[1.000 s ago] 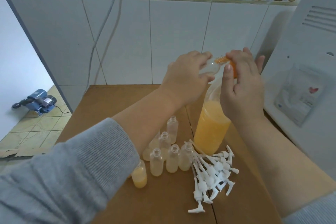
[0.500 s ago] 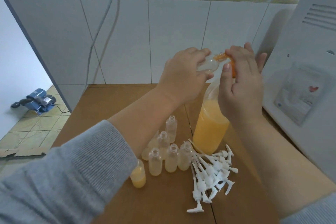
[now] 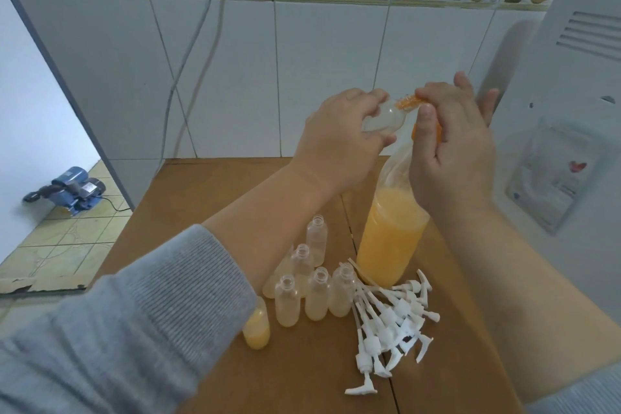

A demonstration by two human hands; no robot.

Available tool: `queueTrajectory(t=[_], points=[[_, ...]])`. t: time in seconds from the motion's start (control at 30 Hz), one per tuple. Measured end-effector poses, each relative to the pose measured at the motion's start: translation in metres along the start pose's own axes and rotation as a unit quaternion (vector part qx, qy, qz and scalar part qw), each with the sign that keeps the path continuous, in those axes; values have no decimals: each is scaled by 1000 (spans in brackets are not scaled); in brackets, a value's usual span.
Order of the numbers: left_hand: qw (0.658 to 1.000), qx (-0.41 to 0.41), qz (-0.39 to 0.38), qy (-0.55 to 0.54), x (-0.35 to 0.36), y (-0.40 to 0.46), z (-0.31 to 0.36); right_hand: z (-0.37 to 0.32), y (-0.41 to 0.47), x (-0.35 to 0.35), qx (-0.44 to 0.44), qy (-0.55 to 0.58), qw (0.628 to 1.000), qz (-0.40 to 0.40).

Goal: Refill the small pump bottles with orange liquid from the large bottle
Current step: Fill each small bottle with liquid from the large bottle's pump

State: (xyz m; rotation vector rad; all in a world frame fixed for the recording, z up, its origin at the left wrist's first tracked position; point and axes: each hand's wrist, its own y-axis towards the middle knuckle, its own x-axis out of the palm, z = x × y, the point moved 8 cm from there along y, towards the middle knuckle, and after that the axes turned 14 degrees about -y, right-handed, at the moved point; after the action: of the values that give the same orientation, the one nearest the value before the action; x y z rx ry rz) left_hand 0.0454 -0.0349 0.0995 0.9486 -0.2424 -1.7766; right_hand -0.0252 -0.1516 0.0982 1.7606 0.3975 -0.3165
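The large bottle stands on the wooden table, roughly half full of orange liquid. Above its neck my left hand grips a small clear bottle, tilted with its mouth to the right. My right hand pinches an orange ribbed piece at that mouth; I cannot tell whether it is a cap or a funnel. Several open, uncapped small bottles stand in a cluster in front of the large bottle. One small bottle holding orange liquid stands partly hidden behind my left sleeve.
A pile of white pump heads lies to the right of the small bottles. A large white appliance stands at the table's right side, and a tiled wall runs behind. A blue machine sits on the floor at the left.
Both hands stay together above the large bottle's neck, with the small bottle and orange piece held almost as before. Only the view has shifted slightly.
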Motion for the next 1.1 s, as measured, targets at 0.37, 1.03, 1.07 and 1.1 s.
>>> queueTrajectory(t=[0.37,1.03,1.07,1.1], points=[[1000,4,-6,30,-5,5,0,-6,11,-1,0,7,999,-39],[997,-52,-58,3,-20,3,-13,-9,10,0,8,-37,997,-70],[996,-65,-59,1,-26,0,-18,-7,12,-2,10,-38,997,-74],[995,-81,-56,-3,-34,-3,-24,-6,14,-3,12,-37,996,-79]])
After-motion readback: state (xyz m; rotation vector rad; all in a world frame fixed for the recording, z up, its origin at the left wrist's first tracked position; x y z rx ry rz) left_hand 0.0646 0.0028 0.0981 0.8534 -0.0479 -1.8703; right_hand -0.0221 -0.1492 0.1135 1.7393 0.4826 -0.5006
